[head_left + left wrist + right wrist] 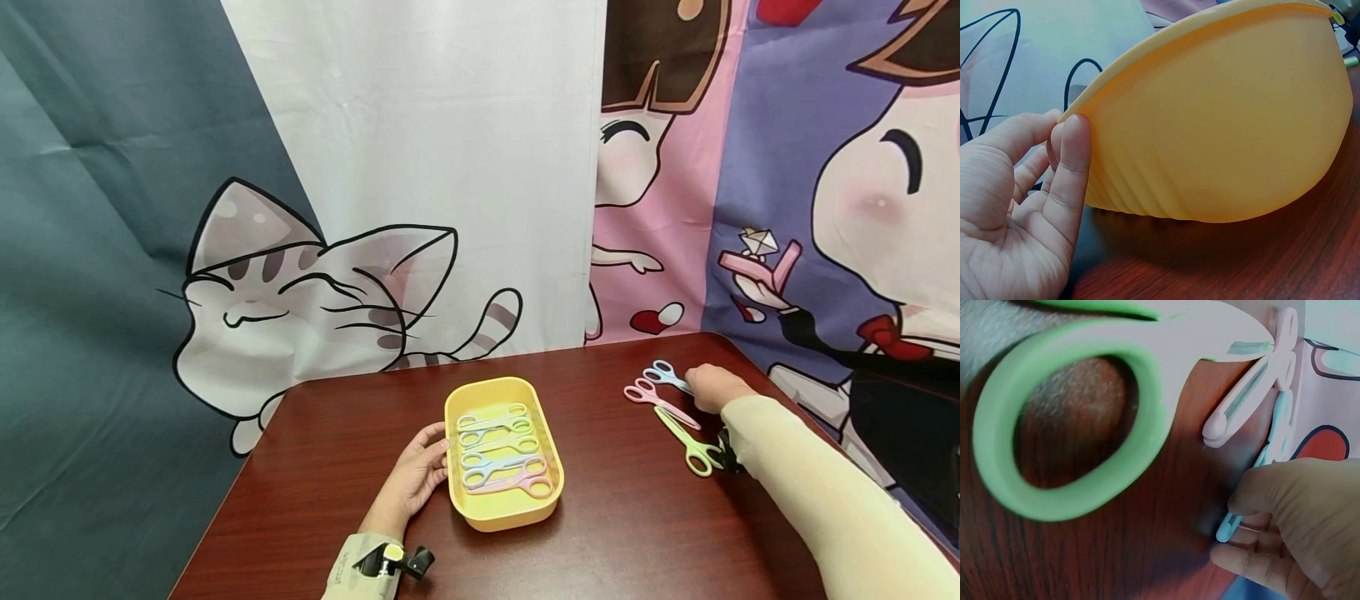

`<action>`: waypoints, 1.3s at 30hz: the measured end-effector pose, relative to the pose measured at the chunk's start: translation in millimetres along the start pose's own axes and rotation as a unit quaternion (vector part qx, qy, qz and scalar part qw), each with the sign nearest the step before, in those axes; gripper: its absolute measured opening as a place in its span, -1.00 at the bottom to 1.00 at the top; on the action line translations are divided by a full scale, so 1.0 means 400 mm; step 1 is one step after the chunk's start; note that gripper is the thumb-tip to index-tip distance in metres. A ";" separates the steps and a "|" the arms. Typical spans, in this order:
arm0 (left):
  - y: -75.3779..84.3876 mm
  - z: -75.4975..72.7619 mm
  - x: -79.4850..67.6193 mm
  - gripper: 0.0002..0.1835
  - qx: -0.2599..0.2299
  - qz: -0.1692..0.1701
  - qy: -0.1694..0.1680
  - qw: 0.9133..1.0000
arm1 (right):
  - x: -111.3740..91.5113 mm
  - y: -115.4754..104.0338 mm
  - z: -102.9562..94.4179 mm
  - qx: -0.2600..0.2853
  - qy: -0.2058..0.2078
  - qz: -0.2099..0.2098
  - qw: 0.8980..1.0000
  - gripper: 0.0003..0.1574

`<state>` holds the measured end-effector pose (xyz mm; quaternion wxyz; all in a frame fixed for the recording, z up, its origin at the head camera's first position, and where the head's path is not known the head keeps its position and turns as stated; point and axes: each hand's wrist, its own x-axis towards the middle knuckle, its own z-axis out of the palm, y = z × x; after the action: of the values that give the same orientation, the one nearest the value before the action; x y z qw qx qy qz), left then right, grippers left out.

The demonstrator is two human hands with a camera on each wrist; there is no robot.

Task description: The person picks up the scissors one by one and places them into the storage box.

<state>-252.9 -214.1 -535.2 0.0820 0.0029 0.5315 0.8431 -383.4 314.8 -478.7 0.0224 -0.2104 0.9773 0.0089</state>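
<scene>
A yellow plastic basket stands on the table with several pastel scissors inside, among them pink scissors and blue scissors. My left hand pinches the basket's left rim between thumb and fingers; in the left wrist view the hand is at the end of the basket wall. On the right, my right hand pinches the blade end of loose blue scissors. Beside them lie pink scissors and green scissors. The right wrist view shows the thumb on the blue scissors.
The dark red wooden table ends at a printed cloth backdrop behind and to the right. A small black device is strapped to the left wrist.
</scene>
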 end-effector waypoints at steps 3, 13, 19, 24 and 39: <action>0.000 0.001 -0.001 -0.62 -0.001 0.002 -0.002 1.000 | -0.002 0.002 -0.003 0.008 -0.002 0.005 1.000 -0.86; 0.002 0.004 0.000 -0.61 -0.007 -0.003 0.004 1.000 | -0.010 0.015 -0.013 0.022 0.001 -0.003 1.000 -0.77; 0.003 0.004 -0.001 -0.60 -0.015 -0.013 0.007 1.000 | -0.009 0.026 -0.028 0.020 0.032 -0.033 0.999 -0.75; 0.005 0.005 -0.003 -0.58 -0.013 -0.014 0.008 1.000 | -0.002 0.014 -0.053 0.011 0.055 -0.092 0.994 -0.76; 0.004 0.002 0.000 -0.55 -0.003 -0.020 0.012 1.000 | 0.001 -0.154 -0.200 0.027 0.111 -0.199 0.973 -0.69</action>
<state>-252.9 -214.2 -533.4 0.0924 -0.0178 0.5297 0.8430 -361.5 256.4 -399.2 -0.0796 -0.3997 0.9121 -0.0451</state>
